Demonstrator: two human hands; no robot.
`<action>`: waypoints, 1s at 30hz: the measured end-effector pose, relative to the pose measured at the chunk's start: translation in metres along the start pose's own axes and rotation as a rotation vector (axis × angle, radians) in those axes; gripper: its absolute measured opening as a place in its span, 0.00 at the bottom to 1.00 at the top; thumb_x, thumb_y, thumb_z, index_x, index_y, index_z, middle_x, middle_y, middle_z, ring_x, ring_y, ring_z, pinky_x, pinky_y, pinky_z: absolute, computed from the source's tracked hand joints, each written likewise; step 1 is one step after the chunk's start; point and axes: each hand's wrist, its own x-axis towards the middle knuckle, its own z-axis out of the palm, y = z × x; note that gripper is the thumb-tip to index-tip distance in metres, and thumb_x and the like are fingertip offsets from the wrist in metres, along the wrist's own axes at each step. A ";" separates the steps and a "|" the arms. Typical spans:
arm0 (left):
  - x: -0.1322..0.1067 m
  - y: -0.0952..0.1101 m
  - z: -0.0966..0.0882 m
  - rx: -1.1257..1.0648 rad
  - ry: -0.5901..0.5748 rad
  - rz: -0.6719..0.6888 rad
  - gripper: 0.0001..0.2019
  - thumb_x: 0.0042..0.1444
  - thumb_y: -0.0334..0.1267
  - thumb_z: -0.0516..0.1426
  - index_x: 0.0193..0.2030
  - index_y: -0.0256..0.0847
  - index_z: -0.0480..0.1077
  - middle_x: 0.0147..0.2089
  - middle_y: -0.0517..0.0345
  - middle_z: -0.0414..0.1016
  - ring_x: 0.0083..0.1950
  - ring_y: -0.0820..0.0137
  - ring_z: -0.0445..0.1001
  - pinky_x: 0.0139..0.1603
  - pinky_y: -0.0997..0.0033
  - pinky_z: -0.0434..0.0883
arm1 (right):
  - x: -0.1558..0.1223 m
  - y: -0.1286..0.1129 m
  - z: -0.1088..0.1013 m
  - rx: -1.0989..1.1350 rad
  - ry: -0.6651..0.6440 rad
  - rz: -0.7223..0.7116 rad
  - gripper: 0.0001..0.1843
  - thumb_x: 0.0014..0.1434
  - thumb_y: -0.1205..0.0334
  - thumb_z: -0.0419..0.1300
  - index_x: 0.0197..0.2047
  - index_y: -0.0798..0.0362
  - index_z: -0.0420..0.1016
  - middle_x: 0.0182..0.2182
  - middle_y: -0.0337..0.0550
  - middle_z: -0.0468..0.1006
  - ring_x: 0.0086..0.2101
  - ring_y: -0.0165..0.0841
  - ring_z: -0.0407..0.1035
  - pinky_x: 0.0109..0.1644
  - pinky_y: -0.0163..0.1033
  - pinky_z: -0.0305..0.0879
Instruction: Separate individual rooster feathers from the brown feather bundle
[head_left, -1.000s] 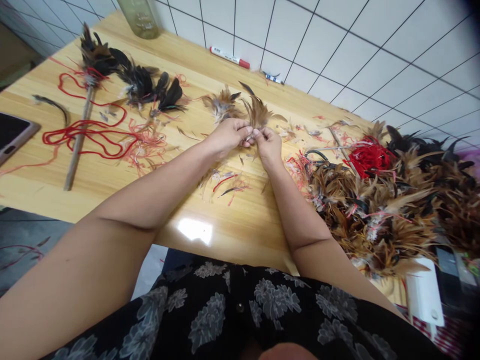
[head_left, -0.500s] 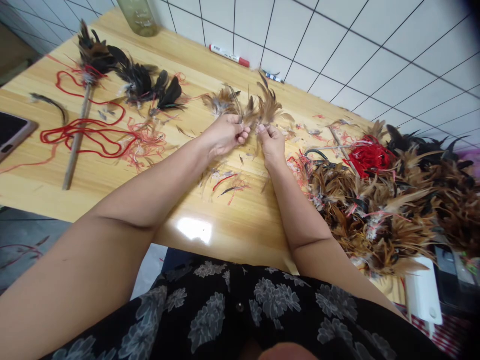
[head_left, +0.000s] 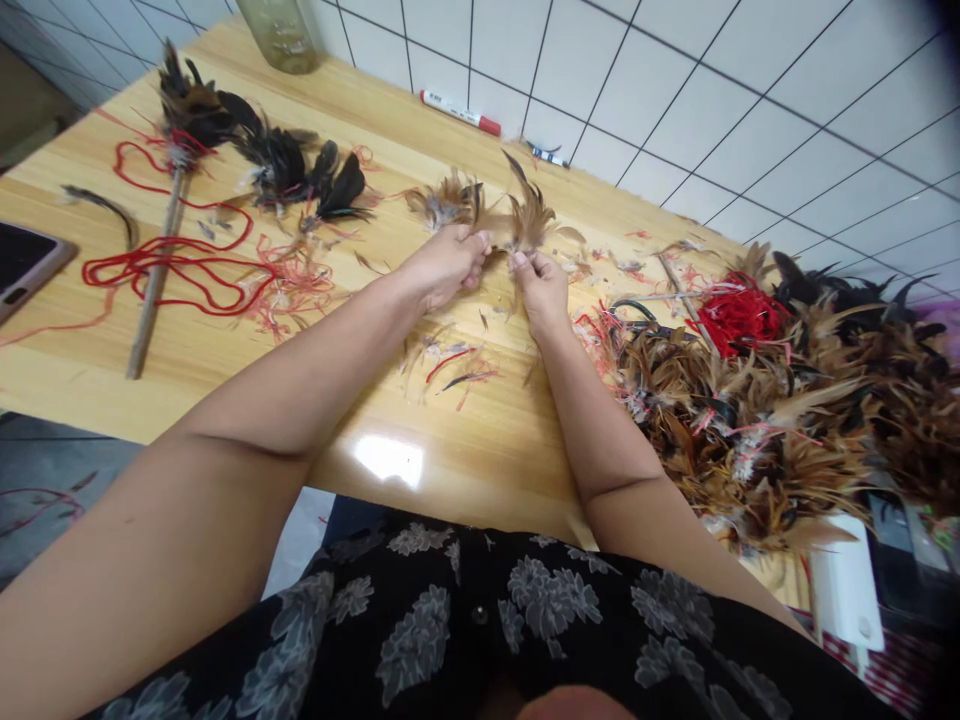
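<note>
Near the middle of the wooden table, my right hand (head_left: 541, 285) pinches the base of a small bunch of brown feathers (head_left: 531, 218) whose dark tips point up. To its left, my left hand (head_left: 454, 268) is closed, fingertips pressed together, beside the stems of that bunch; a thin brown feather seems to be in its grip, partly hidden by the fingers. Just behind my left hand lies a small heap of brown and grey feathers (head_left: 448, 200). Loose feathers and red thread bits (head_left: 457, 372) are scattered in front of the hands.
At the left, a stick (head_left: 156, 285) with black feathers tied on lies among red cord (head_left: 225, 290), near a phone (head_left: 30, 262). Black feather bunches (head_left: 277, 165) lie behind. A large brown feather pile (head_left: 735, 430), red string (head_left: 742, 315) and scissors (head_left: 637, 312) fill the right. Markers (head_left: 461, 112) lie by the wall.
My left hand has drawn slightly left and down, away from the bunch. The feathers in my right hand now stand closer together; my right hand has barely moved.
</note>
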 end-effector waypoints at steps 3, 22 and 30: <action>0.009 -0.004 -0.005 -0.002 0.080 0.071 0.25 0.86 0.34 0.62 0.30 0.42 0.68 0.30 0.60 0.69 0.29 0.73 0.66 0.34 0.72 0.65 | 0.000 0.001 0.001 -0.005 -0.018 0.003 0.30 0.73 0.36 0.75 0.32 0.47 0.72 0.29 0.33 0.66 0.35 0.32 0.60 0.44 0.41 0.60; 0.017 -0.018 -0.017 0.239 -0.140 0.157 0.14 0.66 0.19 0.69 0.35 0.40 0.76 0.29 0.61 0.73 0.30 0.71 0.71 0.37 0.71 0.72 | -0.004 -0.013 0.003 -0.073 -0.023 -0.032 0.25 0.73 0.62 0.74 0.27 0.49 0.69 0.27 0.30 0.64 0.35 0.30 0.63 0.49 0.40 0.62; 0.027 -0.023 -0.025 0.353 -0.194 0.174 0.13 0.68 0.21 0.68 0.33 0.38 0.77 0.27 0.60 0.75 0.27 0.71 0.72 0.34 0.71 0.71 | 0.005 0.004 0.001 -0.379 -0.066 -0.196 0.21 0.71 0.64 0.76 0.29 0.48 0.72 0.33 0.36 0.73 0.41 0.36 0.72 0.53 0.43 0.70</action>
